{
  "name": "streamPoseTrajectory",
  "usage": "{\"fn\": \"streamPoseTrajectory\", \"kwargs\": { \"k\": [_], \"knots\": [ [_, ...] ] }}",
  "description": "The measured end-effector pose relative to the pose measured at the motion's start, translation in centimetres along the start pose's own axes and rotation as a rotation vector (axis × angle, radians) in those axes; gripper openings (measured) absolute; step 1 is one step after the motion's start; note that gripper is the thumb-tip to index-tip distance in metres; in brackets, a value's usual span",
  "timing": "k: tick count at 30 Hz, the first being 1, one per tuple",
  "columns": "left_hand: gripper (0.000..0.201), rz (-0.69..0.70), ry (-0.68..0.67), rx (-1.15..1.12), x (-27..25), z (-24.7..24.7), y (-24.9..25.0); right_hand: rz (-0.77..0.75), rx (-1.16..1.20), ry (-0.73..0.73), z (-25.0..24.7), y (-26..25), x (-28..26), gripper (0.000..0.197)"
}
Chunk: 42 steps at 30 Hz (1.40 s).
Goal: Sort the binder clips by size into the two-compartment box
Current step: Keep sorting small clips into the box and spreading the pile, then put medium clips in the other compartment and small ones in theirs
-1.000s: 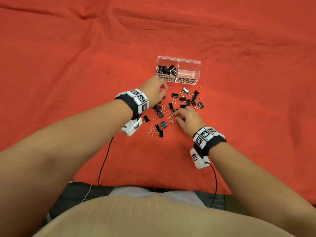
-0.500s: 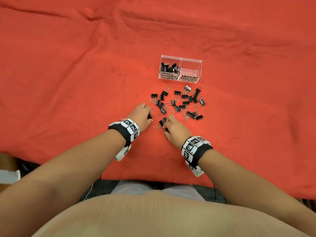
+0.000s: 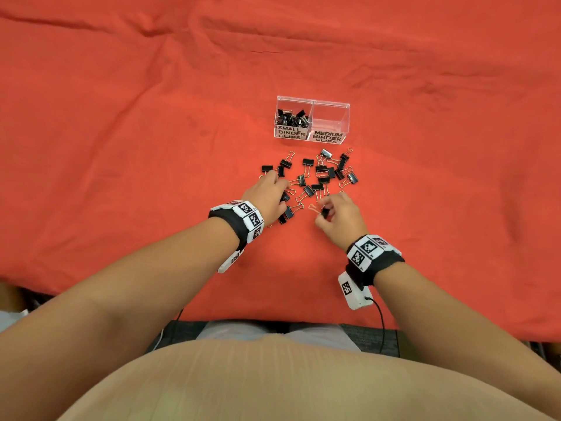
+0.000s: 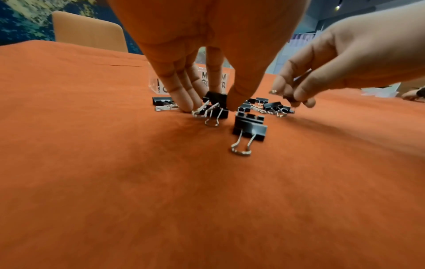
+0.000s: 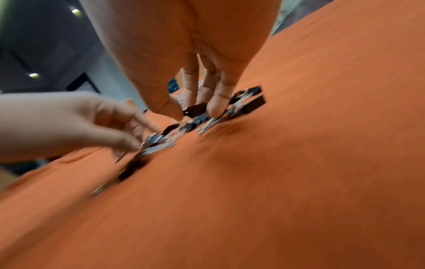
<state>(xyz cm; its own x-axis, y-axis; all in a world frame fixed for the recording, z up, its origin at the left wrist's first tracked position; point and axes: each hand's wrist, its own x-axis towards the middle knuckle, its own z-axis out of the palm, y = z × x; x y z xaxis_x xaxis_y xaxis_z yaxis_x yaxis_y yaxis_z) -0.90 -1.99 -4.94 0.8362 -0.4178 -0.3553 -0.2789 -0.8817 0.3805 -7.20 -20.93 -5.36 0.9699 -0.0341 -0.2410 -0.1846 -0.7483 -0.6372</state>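
Note:
A clear two-compartment box [image 3: 312,102] stands on the red cloth. Its left side, labelled SMALL BINDER CLIPS, holds several black clips [image 3: 292,117]; no clips show in the right side, labelled MEDIUM. Several loose black binder clips [image 3: 319,175] lie scattered just in front of it. My left hand [image 3: 277,185] is down on the pile's left edge. In the left wrist view its thumb and fingers pinch a black clip [image 4: 216,98]. My right hand [image 3: 323,209] hovers at the pile's near right and pinches another black clip [image 3: 324,213], which looks blurred in the right wrist view [image 5: 195,109].
The red cloth [image 3: 151,147] covers the whole table, with wrinkles at the back. The table's near edge [image 3: 273,319] runs close to my body. A lone clip [image 4: 249,129] lies nearest my left wrist. An orange chair back [image 4: 89,32] stands beyond the table.
One second ago my left hand was up by the box; it came back to the pile's near side, then moved onto its left edge. My right hand rose slightly with a clip pinched.

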Motion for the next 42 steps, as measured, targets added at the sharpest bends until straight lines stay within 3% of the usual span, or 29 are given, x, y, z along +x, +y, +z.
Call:
{"fn": "streamPoseTrajectory", "kwargs": {
  "k": [3, 9, 16, 20, 27, 32, 37, 42],
  "knots": [
    [0.036, 0.002, -0.028, 0.015, 0.2, 0.5, 0.0, 0.068, -0.026, 0.078, -1.6, 0.9, 1.3, 0.032],
    [0.026, 0.005, -0.026, 0.032, 0.6, 0.6, 0.1, 0.011, -0.179, -0.033, -1.6, 0.9, 2.8, 0.04],
    [0.026, 0.003, -0.023, -0.007, 0.9, 0.9, -0.1, 0.009, -0.26, -0.066, -0.5, 1.1, 2.7, 0.025],
    [0.029, 0.023, -0.012, -0.044, 0.9, 0.8, -0.3, -0.016, -0.175, -0.061, -0.6, 1.3, 2.7, 0.015],
    [0.025, 0.018, -0.039, -0.108, 1.1, 0.1, 0.0, 0.191, 0.116, -0.041, -3.1, 1.1, 5.1, 0.019],
    [0.032, -0.042, -0.092, -0.174, 1.8, -0.4, 0.2, 0.247, 0.272, 0.101, -7.3, -0.9, 9.4, 0.021],
    [0.026, -0.044, -0.114, -0.186, 2.2, -1.0, 0.4, 0.209, 0.26, 0.261, -9.9, -3.5, 14.4, 0.022],
    [0.022, -0.057, -0.005, -0.328, 3.6, -3.5, 1.2, 0.181, 0.18, 0.245, -9.2, -4.1, 16.4, 0.021]
  ]
}}
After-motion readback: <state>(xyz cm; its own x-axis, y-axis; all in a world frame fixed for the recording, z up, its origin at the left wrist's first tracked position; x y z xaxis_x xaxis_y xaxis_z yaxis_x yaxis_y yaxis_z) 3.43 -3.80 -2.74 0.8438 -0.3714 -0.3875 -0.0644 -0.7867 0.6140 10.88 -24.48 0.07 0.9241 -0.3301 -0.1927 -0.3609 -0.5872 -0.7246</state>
